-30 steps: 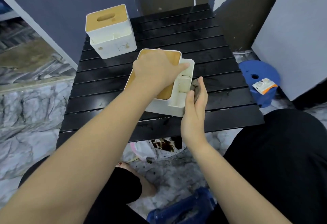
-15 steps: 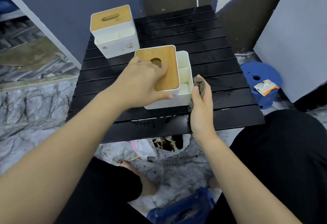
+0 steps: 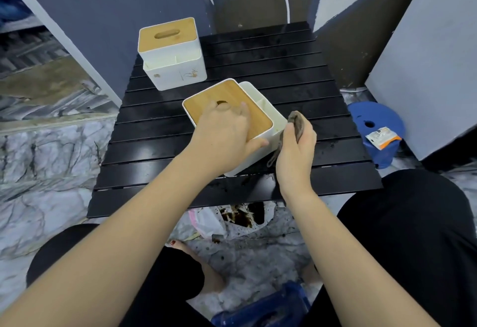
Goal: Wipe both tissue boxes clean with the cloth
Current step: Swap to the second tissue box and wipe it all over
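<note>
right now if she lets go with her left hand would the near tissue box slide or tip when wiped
Probably slide: the near tissue box looks light, smooth plastic on a wet-looking slatted table. Tipping seems unlikely, since it sits low and wide. The left hand pressing its lid suggests it needs steadying.

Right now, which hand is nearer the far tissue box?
Left. The left hand rests on the near tissue box lid, just in front of the far tissue box. The right hand, holding the cloth, is farther right and nearer the person.
</note>
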`<state>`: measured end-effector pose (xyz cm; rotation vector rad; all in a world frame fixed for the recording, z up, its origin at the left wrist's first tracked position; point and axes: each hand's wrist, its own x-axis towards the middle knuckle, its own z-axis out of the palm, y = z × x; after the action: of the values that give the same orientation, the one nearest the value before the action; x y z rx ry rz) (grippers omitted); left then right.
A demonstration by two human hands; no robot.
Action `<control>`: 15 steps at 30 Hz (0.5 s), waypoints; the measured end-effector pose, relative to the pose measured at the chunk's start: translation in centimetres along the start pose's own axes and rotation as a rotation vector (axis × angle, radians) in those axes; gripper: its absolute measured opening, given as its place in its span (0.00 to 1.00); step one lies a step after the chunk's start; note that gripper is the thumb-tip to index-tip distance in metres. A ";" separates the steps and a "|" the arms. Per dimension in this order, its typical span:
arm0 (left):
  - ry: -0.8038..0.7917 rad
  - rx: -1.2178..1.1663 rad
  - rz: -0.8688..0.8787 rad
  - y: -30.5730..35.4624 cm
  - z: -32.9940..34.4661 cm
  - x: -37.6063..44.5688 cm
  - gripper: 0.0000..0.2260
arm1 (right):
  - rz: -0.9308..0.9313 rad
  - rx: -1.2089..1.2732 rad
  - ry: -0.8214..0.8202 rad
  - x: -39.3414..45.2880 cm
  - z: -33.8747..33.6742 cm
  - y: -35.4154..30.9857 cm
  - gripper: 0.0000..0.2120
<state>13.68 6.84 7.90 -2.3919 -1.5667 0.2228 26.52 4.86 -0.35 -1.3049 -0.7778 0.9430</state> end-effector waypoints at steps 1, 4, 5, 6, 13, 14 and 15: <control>-0.012 -0.036 0.022 -0.1 0.1 -0.4 0.41 | -0.005 -0.003 -0.004 0.6 0.1 -0.3 0.11; -0.042 -0.182 0.079 -1.0 0.1 -1.9 0.39 | 0.024 -0.058 -0.120 2.7 -0.2 -1.3 0.13; -0.055 -0.217 0.090 -1.4 0.2 -2.4 0.38 | 0.036 -0.089 -0.176 3.3 -0.3 -1.6 0.13; -0.059 -0.243 0.103 -1.8 0.4 -2.9 0.37 | 0.047 -0.111 -0.221 3.7 -0.3 -2.0 0.12; -0.039 -0.325 0.066 -5.2 -0.9 -5.4 0.31 | 0.110 -0.042 -0.062 5.1 -0.7 -1.9 0.22; -0.047 -0.365 0.032 -5.2 -1.2 -5.4 0.32 | 0.104 -0.013 -0.003 5.1 -0.7 -1.9 0.20; -0.047 -0.408 -0.026 -4.8 -1.5 -5.4 0.34 | 0.092 0.004 0.040 5.0 -0.6 -2.0 0.19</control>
<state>7.74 3.53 10.71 -2.6777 -1.8098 -0.0545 29.49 9.07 1.37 -1.3611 -0.6897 0.9883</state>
